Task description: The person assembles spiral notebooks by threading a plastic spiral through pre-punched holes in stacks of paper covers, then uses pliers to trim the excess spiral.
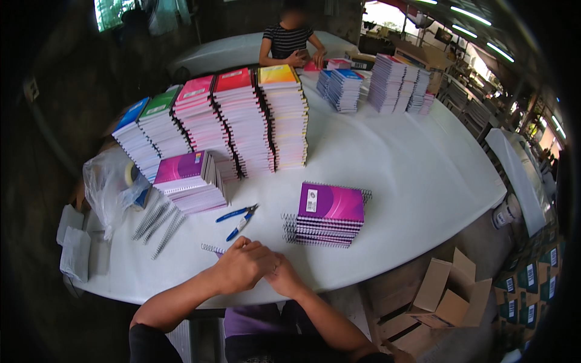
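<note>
My left hand (242,266) and my right hand (283,277) meet at the near edge of the white table (411,163), fingers closed over a purple notebook whose wire spiral (212,248) sticks out to the left. The notebook itself is almost hidden under the hands. A short stack of purple spiral notebooks (330,215) lies just beyond my right hand. Blue-handled pliers (239,219) lie ahead of my left hand.
Tall stacks of coloured notebooks (242,121) stand at the middle and left, and a purple pile (187,180) with loose wire spirals (158,222) nearer. A clear plastic bag (109,187) lies left. Another person (290,42) works at the far side. An open cardboard box (451,290) sits on the floor right.
</note>
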Motion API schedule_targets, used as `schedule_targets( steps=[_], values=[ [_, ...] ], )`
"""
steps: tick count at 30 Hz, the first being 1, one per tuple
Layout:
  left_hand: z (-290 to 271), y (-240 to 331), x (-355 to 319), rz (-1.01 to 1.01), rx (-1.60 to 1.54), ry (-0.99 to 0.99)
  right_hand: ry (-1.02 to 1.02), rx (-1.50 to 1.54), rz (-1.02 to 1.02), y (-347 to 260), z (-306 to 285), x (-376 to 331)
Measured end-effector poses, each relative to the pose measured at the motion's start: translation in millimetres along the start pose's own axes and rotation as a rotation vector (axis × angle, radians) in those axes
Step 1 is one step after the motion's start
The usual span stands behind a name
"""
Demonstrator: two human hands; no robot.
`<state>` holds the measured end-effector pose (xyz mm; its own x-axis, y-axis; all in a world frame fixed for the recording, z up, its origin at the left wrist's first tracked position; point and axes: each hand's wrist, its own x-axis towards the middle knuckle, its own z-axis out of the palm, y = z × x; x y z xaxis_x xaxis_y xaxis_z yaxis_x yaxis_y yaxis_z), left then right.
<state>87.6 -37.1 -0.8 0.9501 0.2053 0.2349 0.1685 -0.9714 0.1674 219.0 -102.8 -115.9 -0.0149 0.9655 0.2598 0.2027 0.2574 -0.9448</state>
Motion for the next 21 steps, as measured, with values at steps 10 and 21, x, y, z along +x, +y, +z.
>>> schedule_targets(
  steps=[10,21],
  values=[
    [-41.3,30.4,10.2,-0.320,0.203,0.319,0.273,0.204,-0.108,-38.0,-6.1,-16.4],
    [-8.4,49.1,119.8,-0.266,-0.716,1.123,1.133,-0.140,-0.232,-94.2,-104.4,7.2]
  ],
)
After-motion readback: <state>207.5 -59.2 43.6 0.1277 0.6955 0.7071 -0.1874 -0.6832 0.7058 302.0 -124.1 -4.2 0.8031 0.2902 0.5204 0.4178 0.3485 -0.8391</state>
